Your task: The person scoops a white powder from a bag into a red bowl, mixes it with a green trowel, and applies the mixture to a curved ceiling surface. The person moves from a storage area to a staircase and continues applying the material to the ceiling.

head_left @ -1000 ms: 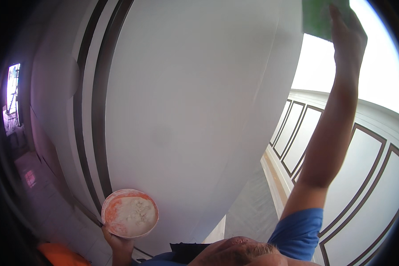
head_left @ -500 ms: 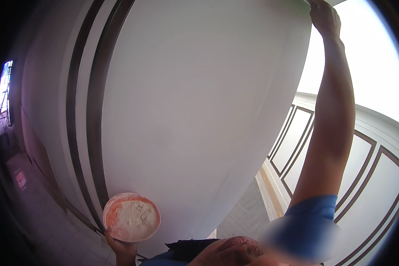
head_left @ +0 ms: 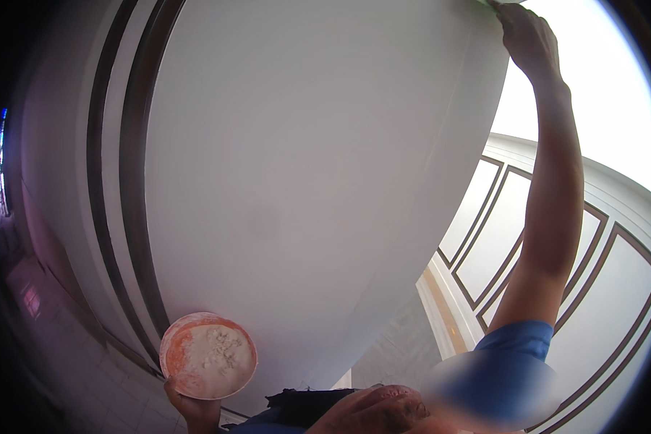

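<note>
Low on the left, near the body, the bowl [head_left: 176,354] of white paste [head_left: 220,353] is gripped near its rim by the left hand [head_left: 194,411]. Well above it and to the right, at the far upper edge of the wall [head_left: 304,181], the green tool [head_left: 489,3] is grasped by the right hand [head_left: 532,37] and set just left of it; its long axis cannot be told, most being cut off.

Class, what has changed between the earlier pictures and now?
The right hand has shifted leftward in view, bringing the flat green tool to the edge of the smooth white wall, mostly out of frame. Nothing was let go: the left hand still holds the round orange bowl of white paste.
</note>
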`<state>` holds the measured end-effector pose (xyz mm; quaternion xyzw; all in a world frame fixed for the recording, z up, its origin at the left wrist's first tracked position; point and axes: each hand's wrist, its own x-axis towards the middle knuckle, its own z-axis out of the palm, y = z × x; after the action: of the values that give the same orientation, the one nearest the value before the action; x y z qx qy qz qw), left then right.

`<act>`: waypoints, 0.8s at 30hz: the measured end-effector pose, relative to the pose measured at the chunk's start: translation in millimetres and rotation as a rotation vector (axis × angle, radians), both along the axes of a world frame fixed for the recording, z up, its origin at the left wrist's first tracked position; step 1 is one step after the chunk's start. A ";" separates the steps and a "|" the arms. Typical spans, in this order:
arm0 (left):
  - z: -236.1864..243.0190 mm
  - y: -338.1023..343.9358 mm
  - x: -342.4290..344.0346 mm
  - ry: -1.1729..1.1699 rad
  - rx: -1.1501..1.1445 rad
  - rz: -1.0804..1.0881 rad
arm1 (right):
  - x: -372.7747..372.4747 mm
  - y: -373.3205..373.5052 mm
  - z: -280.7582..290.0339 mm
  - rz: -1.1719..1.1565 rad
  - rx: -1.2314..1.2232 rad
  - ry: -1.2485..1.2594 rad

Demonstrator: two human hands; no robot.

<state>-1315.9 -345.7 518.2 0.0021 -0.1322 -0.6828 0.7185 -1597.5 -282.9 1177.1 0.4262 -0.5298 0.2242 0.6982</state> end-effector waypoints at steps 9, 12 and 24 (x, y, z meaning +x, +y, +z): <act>7.7 5.9 3.9 0.008 -0.015 0.013 | -45.4 -4.0 -11.3 -0.048 0.034 0.306; 3.3 5.8 8.3 0.006 -0.063 0.009 | -36.8 2.3 -45.8 0.006 0.057 0.312; 30.6 9.3 24.7 -0.020 -0.033 -0.111 | -17.4 43.8 22.9 0.183 -0.070 -0.027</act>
<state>-1291.2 -336.3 548.8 -0.0104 -0.1505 -0.7194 0.6780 -1614.9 -239.1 1200.0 0.4449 -0.4898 0.3110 0.6822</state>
